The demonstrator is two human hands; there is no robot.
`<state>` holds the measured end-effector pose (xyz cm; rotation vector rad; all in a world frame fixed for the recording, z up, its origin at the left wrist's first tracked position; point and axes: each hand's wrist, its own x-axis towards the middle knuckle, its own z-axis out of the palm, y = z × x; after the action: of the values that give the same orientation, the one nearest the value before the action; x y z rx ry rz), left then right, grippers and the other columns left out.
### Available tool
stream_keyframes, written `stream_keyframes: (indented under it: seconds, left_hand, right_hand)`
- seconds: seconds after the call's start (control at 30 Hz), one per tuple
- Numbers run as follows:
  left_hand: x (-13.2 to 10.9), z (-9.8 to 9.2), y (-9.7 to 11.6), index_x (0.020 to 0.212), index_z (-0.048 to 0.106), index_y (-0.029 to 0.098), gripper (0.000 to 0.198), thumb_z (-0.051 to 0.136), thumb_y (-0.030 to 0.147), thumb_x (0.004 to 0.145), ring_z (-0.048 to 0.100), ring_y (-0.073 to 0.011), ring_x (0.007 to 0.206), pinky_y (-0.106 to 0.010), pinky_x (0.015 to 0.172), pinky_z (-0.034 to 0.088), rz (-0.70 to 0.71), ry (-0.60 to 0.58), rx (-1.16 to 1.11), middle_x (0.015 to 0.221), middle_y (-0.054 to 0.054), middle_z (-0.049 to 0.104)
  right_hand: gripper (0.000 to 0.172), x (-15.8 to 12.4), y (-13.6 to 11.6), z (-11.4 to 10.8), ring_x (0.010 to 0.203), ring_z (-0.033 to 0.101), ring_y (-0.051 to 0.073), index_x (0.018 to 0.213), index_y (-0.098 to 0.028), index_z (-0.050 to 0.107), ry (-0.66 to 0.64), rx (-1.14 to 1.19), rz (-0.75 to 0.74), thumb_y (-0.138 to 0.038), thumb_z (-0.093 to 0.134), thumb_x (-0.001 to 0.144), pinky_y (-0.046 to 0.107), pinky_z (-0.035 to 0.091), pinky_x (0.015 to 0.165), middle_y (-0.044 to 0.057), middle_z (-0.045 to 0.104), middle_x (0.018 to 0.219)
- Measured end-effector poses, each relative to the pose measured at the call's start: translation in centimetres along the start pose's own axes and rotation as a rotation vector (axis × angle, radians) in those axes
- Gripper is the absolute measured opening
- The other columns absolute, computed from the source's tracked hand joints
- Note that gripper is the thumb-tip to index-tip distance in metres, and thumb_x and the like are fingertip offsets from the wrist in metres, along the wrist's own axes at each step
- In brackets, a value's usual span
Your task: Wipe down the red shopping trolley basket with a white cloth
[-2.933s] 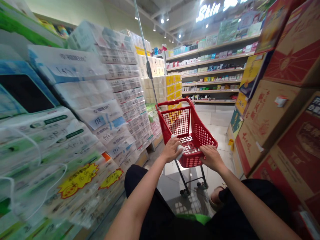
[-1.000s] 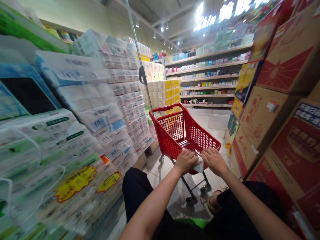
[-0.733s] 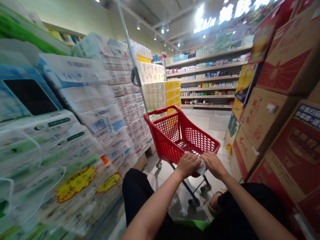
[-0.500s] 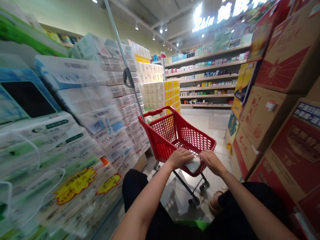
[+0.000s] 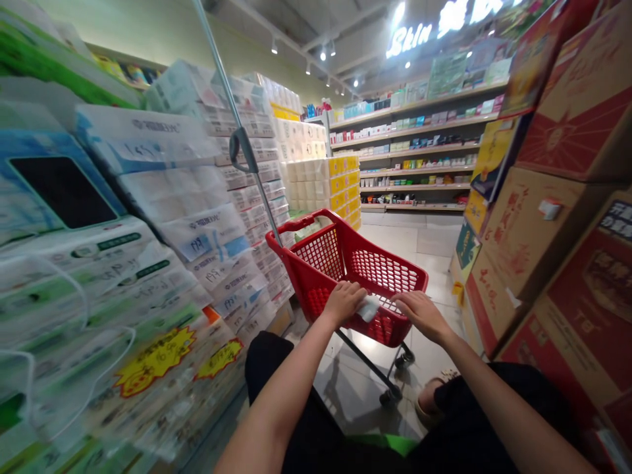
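Item: one red shopping cart (image 5: 316,296), which we find standing upright directly before our knees on a pale tiled floor (image 5: 392,247), its lattice basket angled, its carrying handle farthest from us.

Item: one left hand (image 5: 345,301), laid on the cart's near rim, fingers close together and bent over a white cloth (image 5: 368,308), which we see held against that rim and poking out beside the fingertips.

Item: one right hand (image 5: 423,313), its fingers side by side and bent at the near right corner of the same rim, apart from the cloth; we cannot tell whether it grips or merely rests there.

Item: one slim metal pole (image 5: 217,59) with a grey grip (image 5: 243,150), rising aslant from the cart's handle end.

Surroundings, left: wrapped paper packs (image 5: 182,191) in tall stacks, with yellow price signs (image 5: 157,362) low down. Right: piled cardboard cartons (image 5: 518,230). Rear: long shelves (image 5: 419,157) of small goods, below a lit white sign (image 5: 409,39).
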<state>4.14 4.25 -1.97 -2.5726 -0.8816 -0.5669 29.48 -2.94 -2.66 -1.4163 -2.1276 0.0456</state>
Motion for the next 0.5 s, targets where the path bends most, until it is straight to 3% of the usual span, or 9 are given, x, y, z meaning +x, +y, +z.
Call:
stream_keyframes:
  seconds: [0.17,0.27,0.37,0.5]
  left_hand:
    - [1.0,0.7,2.0,0.105,0.055,0.021,0.025,0.042,0.041,0.096,0.052,-0.021,0.091,-0.037,0.086,0.038,-0.052,0.007,-0.008,0.099,-0.005,0.058]
    - [2.0,0.9,3.4,0.108,0.052,0.017,0.021,0.04,0.03,0.097,0.054,-0.021,0.091,-0.036,0.087,0.039,-0.085,-0.008,-0.018,0.101,-0.007,0.059]
    - [2.8,0.0,3.6,0.115,0.048,0.016,0.025,0.044,0.03,0.094,0.056,-0.0202,0.095,-0.034,0.087,0.041,0.015,-0.034,-0.083,0.108,-0.007,0.058]
    - [2.8,-2.1,0.8,0.12,0.047,0.022,0.029,0.048,0.034,0.094,0.057,-0.0176,0.102,-0.03,0.086,0.042,0.209,-0.067,-0.125,0.114,-0.005,0.058]
  right_hand:
    - [0.041,1.6,-3.6,1.0,0.106,0.058,0.022,0.13,-0.028,0.046,0.113,0.027,0.043,-0.047,0.039,0.095,0.035,0.044,0.082,0.007,0.06,0.123]
    - [0.045,2.5,-5.2,2.2,0.102,0.06,0.023,0.138,-0.026,0.037,0.115,-0.073,0.045,-0.044,0.037,0.096,0.034,0.044,0.076,0.009,0.063,0.118]
    - [0.045,2.6,-4.7,3.0,0.086,0.062,0.023,0.137,-0.024,0.038,0.119,-0.214,0.107,-0.046,0.033,0.098,0.033,0.039,0.068,0.008,0.068,0.097]
    - [0.036,2.0,-2.2,2.3,0.083,0.06,0.02,0.114,-0.024,0.053,0.125,-0.347,0.041,-0.045,0.029,0.1,0.034,0.035,0.074,0.006,0.068,0.091]
